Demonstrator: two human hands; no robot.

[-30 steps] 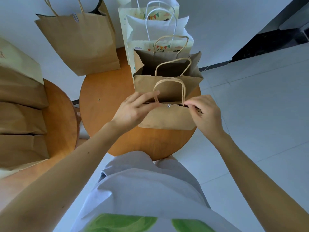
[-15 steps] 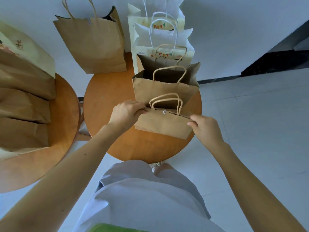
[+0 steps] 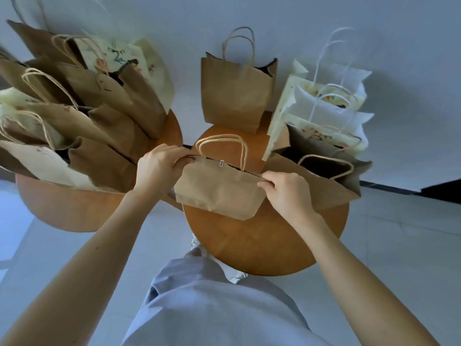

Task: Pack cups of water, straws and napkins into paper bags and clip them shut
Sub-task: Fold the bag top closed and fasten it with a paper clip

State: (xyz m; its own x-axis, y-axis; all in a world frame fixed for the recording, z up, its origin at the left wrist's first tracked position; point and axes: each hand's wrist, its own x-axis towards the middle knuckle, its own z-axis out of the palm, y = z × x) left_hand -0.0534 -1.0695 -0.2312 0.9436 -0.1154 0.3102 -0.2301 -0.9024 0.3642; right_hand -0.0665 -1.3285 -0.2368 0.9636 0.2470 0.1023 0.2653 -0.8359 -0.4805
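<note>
A small brown paper bag [image 3: 219, 189] hangs just above the right round wooden table [image 3: 252, 243], tilted with its right end lower. A metal clip [image 3: 221, 163] holds its top edge together near the middle, between the twine handles. My left hand [image 3: 159, 168] pinches the bag's top left corner. My right hand [image 3: 287, 193] pinches the top right corner. No cups, straws or napkins show.
An open brown bag [image 3: 234, 96] stands at the table's back. Open brown, white and patterned bags [image 3: 321, 126] crowd its right side. A second round table [image 3: 62, 208] at the left carries several brown and cream bags [image 3: 82, 113]. Pale floor lies below.
Both hands have gripped the clipped bag's top corners and lifted it toward the left. My view has swung left, bringing the left table's bags into sight.
</note>
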